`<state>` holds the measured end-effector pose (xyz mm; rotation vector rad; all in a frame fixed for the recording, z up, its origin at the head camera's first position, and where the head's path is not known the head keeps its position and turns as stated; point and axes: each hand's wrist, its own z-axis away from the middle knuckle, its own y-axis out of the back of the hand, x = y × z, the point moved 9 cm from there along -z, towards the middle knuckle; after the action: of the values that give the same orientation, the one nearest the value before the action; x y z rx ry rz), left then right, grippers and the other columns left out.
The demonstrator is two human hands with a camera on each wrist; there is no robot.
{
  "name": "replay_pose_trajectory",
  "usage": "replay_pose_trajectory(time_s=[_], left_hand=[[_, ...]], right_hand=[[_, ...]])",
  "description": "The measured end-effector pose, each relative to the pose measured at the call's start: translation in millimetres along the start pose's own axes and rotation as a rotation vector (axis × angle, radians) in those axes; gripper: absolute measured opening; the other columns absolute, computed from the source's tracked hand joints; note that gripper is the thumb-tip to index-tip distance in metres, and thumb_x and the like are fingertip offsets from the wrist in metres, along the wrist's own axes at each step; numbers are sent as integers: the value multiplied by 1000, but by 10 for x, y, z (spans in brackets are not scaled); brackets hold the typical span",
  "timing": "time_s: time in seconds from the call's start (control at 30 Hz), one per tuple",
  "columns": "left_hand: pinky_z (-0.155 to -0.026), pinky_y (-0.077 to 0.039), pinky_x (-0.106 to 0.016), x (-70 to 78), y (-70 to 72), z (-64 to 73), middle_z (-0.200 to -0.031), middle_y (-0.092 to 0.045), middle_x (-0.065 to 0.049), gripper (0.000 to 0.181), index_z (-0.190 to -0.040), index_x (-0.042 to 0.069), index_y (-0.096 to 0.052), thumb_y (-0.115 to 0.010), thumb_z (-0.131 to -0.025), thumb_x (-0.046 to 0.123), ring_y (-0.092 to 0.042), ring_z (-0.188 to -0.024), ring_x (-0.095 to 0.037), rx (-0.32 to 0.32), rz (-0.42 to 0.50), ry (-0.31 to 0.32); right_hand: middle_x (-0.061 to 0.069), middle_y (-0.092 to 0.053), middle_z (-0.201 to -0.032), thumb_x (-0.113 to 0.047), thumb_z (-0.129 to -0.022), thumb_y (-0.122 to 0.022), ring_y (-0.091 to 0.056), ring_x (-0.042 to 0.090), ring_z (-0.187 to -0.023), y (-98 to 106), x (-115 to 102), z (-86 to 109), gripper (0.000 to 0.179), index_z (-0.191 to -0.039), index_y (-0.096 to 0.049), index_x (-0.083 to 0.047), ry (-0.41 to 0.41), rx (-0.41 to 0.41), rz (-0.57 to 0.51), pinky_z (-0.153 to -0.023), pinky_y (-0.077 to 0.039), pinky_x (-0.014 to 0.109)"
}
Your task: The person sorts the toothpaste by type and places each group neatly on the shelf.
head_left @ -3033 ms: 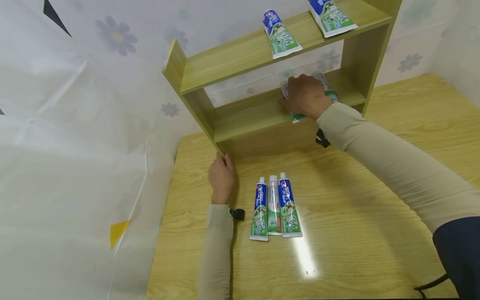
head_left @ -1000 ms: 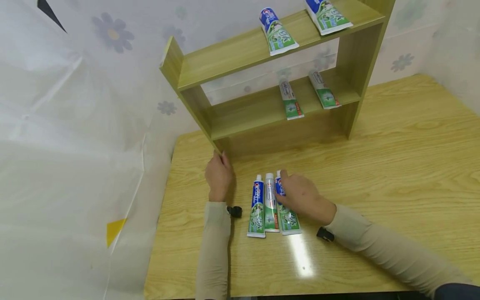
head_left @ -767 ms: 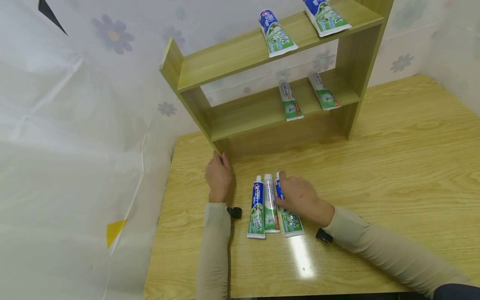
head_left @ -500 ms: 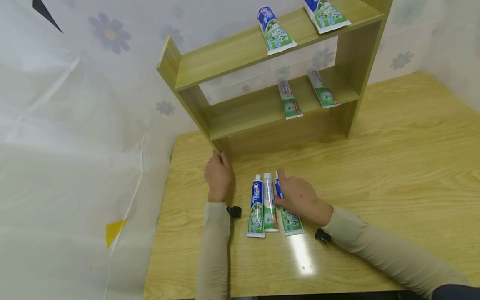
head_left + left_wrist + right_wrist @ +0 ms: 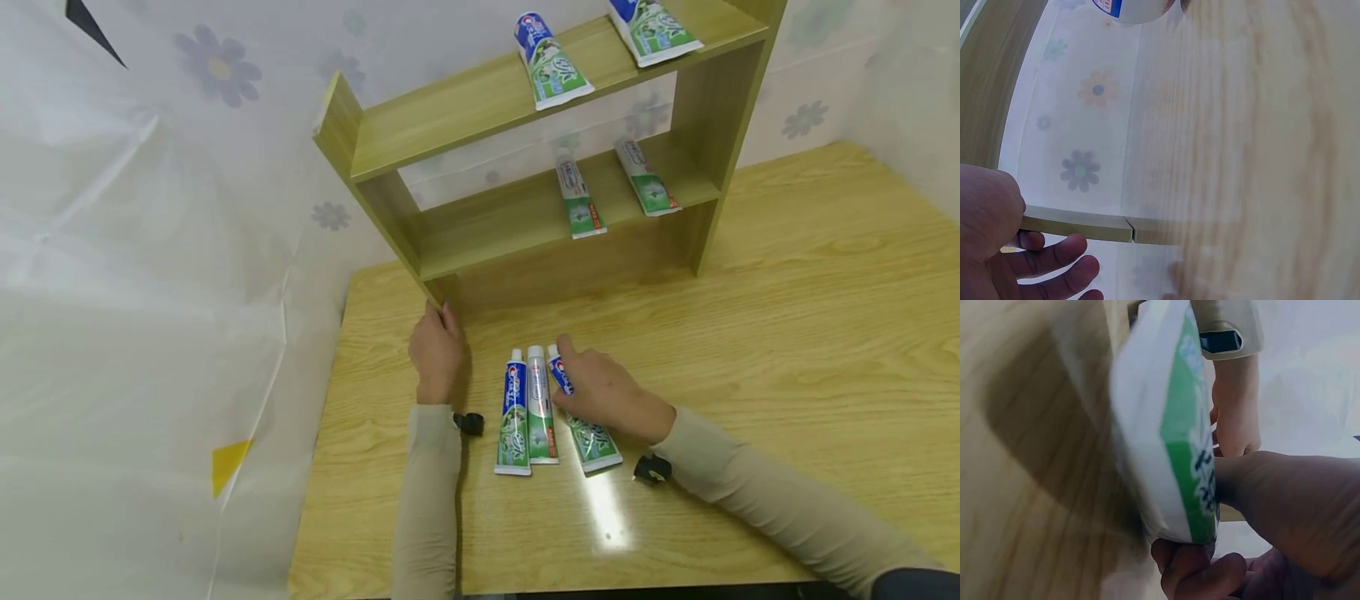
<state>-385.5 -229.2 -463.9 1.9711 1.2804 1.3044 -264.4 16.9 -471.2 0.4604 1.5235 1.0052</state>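
A wooden shelf unit (image 5: 480,239) stands on the table, and my left hand (image 5: 437,354) holds its lower left side panel near the table. The left wrist view shows the fingers (image 5: 1054,257) beside the panel's edge (image 5: 1082,229). My right hand (image 5: 609,396) grips a blue, white and green toothpaste tube (image 5: 596,443) by its upper body, hiding its middle. Its flat end tilts towards the right sleeve. In the right wrist view the tube (image 5: 1175,437) casts a shadow on the wood. Left of it lie a white-and-green toothpaste tube (image 5: 541,412) and another blue-and-green one (image 5: 513,417).
Two blue-and-green tubes (image 5: 553,67) lie on the upper board, and two white-and-green tubes (image 5: 579,200) on the lower board. A patterned wall covering (image 5: 195,208) rises behind and left. The wooden table (image 5: 810,333) extends to the right.
My right hand came down from the lower board to the table and took hold of the right-hand tube. That tube has separated from its neighbour, its flat end swinging right. My left hand stays put.
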Motion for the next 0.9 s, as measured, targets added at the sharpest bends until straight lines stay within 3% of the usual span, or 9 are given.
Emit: replay_pose_trajectory(time_s=[0.1,0.23,0.27,0.57,0.7,0.9], left_hand=[[-47,-44,-55,3,2,1,-68,-66,-12,47,-96,9,-62,-39,-118,43,-65,-55,-34,10,-17,-2],[-49,-47,-59,107,102,24,-70,-67,-18,44,-97,5,-63,-42,-118,38,-67,-58,-41,12,2,-5],[-49,-47,-57,60,70,15,-69,-67,-16,46,-97,7,-63,-40,-118,41,-67,-58,-38,24,4,-10],[-51,-47,-51,243,164,74,-70,-65,-17,38,-93,5,-58,-47,-118,31,-64,-58,-37,-45,-39,32],[-51,-46,-48,244,148,66,-71,-65,-16,40,-93,5,-58,-45,-119,33,-61,-57,-33,-54,-45,35],[-54,-50,-53,206,154,51,-73,-68,-17,39,-95,5,-59,-46,-119,32,-67,-62,-39,-39,-48,48]], right_hand=[[6,-61,-71,-19,-99,-75,-58,16,-53,63,-63,14,71,-152,-38,9,23,9,-13,-45,-43,25],[3,-58,-64,-20,-102,-74,-52,12,-47,243,-214,30,73,-156,-35,9,68,41,-8,-42,-37,21],[2,-57,-64,-20,-102,-73,-52,12,-46,300,-255,29,72,-156,-36,9,79,50,-2,-42,-36,21],[1,-52,-59,-15,-101,-73,-47,11,-40,834,-527,6,66,-151,-36,9,173,145,55,-40,-34,21],[6,-58,-63,-12,-100,-73,-51,13,-42,1144,-722,8,61,-146,-40,9,220,219,68,-41,-39,23],[15,-69,-82,-15,-102,-68,-65,20,-54,1568,-1059,16,55,-146,-41,4,264,290,109,-47,-52,29]])
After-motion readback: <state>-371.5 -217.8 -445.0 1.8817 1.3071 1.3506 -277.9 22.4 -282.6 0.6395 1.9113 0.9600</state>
